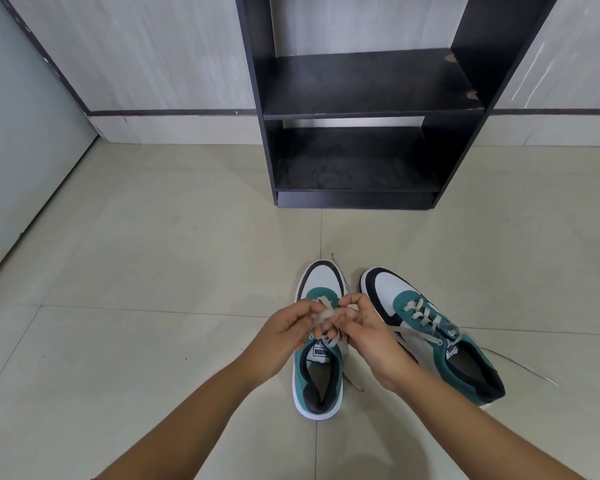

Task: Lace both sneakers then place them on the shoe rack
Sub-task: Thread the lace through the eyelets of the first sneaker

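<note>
Two green, white and black sneakers stand side by side on the tiled floor, toes pointing away from me. Over the left sneaker (318,372), my left hand (284,327) and my right hand (364,327) meet and pinch its beige lace (324,311) between the fingertips above the tongue. The right sneaker (433,330) lies angled to the right, its lace (421,315) crossed through the eyelets with loose ends trailing onto the floor. The black shoe rack (371,112) stands ahead against the wall with nothing on its two visible shelves.
A grey door (18,150) is at the left. The tiled wall with a dark band (174,112) runs behind the rack. Pale floor tiles (153,254) stretch between the sneakers and the rack.
</note>
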`<state>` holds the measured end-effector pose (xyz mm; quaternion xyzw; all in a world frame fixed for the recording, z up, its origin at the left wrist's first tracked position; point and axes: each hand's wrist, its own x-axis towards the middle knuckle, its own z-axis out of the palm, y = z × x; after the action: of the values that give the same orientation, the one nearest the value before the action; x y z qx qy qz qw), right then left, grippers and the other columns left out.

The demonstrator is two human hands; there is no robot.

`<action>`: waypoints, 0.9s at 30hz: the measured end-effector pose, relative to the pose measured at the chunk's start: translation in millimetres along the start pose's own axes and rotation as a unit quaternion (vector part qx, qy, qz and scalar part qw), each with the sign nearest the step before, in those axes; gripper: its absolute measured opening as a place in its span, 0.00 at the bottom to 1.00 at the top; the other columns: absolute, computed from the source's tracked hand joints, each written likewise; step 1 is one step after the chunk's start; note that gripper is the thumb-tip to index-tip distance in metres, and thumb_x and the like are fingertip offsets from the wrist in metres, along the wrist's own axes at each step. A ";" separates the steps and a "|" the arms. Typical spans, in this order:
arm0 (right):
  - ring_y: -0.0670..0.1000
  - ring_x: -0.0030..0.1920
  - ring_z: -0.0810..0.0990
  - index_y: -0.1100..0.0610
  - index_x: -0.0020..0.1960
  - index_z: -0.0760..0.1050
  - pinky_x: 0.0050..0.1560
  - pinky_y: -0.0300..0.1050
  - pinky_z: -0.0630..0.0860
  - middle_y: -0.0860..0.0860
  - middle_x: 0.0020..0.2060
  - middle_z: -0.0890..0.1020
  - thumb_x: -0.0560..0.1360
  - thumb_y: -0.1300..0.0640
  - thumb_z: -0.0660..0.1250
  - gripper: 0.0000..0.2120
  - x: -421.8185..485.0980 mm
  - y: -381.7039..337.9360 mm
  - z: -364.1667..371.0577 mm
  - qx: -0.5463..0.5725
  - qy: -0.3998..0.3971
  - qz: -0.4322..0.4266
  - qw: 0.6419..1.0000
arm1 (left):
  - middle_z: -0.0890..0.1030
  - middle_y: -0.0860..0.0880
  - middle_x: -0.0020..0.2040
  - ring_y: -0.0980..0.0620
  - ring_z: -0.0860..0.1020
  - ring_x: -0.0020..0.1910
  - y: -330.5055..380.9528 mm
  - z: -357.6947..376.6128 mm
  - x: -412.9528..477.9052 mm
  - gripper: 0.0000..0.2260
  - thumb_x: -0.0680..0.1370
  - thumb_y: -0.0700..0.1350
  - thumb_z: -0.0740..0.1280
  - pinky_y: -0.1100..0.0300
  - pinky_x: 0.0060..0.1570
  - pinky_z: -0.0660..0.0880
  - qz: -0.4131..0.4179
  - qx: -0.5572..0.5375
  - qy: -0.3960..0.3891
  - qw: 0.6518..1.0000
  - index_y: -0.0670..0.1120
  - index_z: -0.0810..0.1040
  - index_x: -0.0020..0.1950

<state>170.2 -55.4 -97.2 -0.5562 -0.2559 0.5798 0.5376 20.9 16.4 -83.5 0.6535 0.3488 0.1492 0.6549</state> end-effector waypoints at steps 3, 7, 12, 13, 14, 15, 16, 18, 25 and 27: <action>0.46 0.29 0.76 0.60 0.49 0.65 0.35 0.33 0.74 0.59 0.34 0.76 0.77 0.74 0.55 0.10 2.1 2.5 0.0 -0.025 -0.012 -0.022 0.999 | 0.77 0.55 0.33 0.61 0.72 0.32 2.8 -0.4 0.5 0.07 0.80 0.40 0.59 0.73 0.33 0.67 0.005 0.035 -0.043 0.998 0.46 0.76 0.51; 0.43 0.31 0.77 0.62 0.50 0.67 0.37 0.32 0.74 0.56 0.35 0.77 0.78 0.72 0.56 0.07 3.1 5.6 -1.5 -0.077 -0.047 -0.047 0.995 | 0.80 0.49 0.34 0.60 0.71 0.27 4.1 -2.0 4.8 0.14 0.78 0.40 0.63 0.69 0.29 0.65 -0.048 0.002 -0.018 0.999 0.46 0.64 0.62; 0.41 0.36 0.78 0.67 0.50 0.68 0.42 0.30 0.72 0.51 0.35 0.79 0.78 0.71 0.56 0.04 4.2 3.6 -5.9 -0.157 -0.085 -0.072 0.981 | 0.80 0.45 0.38 0.56 0.68 0.25 -1.7 -6.7 8.7 0.11 0.77 0.42 0.65 0.65 0.28 0.66 -0.122 -0.068 -0.018 0.990 0.49 0.72 0.58; 0.42 0.38 0.78 0.67 0.50 0.68 0.44 0.31 0.72 0.51 0.36 0.80 0.78 0.70 0.56 0.04 4.2 3.5 -6.2 -0.168 -0.086 -0.076 0.979 | 0.79 0.44 0.37 0.56 0.68 0.25 -2.6 -6.3 9.6 0.06 0.76 0.42 0.66 0.64 0.28 0.66 -0.124 -0.070 -0.012 0.990 0.46 0.74 0.53; 0.44 0.40 0.78 0.66 0.50 0.69 0.45 0.33 0.72 0.51 0.37 0.80 0.78 0.69 0.57 0.04 4.3 3.7 -6.6 -0.175 -0.086 -0.078 0.978 | 0.80 0.45 0.35 0.56 0.68 0.24 -3.8 -5.5 10.6 0.03 0.76 0.42 0.66 0.64 0.28 0.65 -0.126 -0.071 -0.001 0.990 0.45 0.74 0.49; 0.45 0.41 0.78 0.64 0.50 0.70 0.46 0.35 0.72 0.51 0.38 0.80 0.78 0.68 0.57 0.04 4.4 4.1 -7.2 -0.179 -0.085 -0.078 0.977 | 0.79 0.47 0.33 0.56 0.67 0.24 -4.3 -4.3 11.3 0.02 0.76 0.41 0.66 0.65 0.27 0.65 -0.127 -0.072 0.011 0.989 0.44 0.73 0.46; 0.47 0.43 0.78 0.63 0.51 0.70 0.48 0.37 0.73 0.52 0.39 0.80 0.78 0.67 0.58 0.04 4.6 4.7 -7.9 -0.180 -0.083 -0.078 0.977 | 0.79 0.49 0.31 0.57 0.67 0.23 -4.1 -3.4 11.9 0.02 0.76 0.41 0.66 0.65 0.27 0.65 -0.128 -0.071 0.023 0.989 0.44 0.73 0.45; 0.50 0.45 0.78 0.61 0.50 0.71 0.50 0.42 0.74 0.55 0.41 0.80 0.78 0.64 0.59 0.03 4.6 5.4 -9.2 -0.183 -0.081 -0.077 0.977 | 0.79 0.51 0.29 0.57 0.67 0.23 -3.0 -1.6 12.4 0.02 0.77 0.41 0.65 0.65 0.27 0.64 -0.124 -0.071 0.033 0.989 0.44 0.73 0.46; 0.53 0.47 0.81 0.63 0.51 0.71 0.52 0.42 0.77 0.56 0.42 0.82 0.77 0.66 0.62 0.04 5.0 6.4 -11.2 -0.145 -0.089 -0.068 0.983 | 0.80 0.51 0.31 0.59 0.70 0.24 -2.5 1.4 12.8 0.02 0.77 0.41 0.65 0.68 0.26 0.66 -0.099 -0.062 0.060 0.991 0.43 0.77 0.46; 0.55 0.45 0.81 0.64 0.52 0.71 0.50 0.44 0.78 0.58 0.42 0.82 0.77 0.64 0.63 0.05 4.8 5.1 -10.8 -0.122 -0.084 -0.065 0.987 | 0.80 0.48 0.33 0.58 0.71 0.25 -3.1 2.1 13.1 0.03 0.76 0.40 0.66 0.69 0.26 0.66 -0.099 -0.061 0.088 0.989 0.42 0.77 0.45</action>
<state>179.4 -55.8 -106.2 -0.5492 -0.4043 0.5530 0.4787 30.8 23.1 -90.2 0.5590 0.4580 0.1615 0.6721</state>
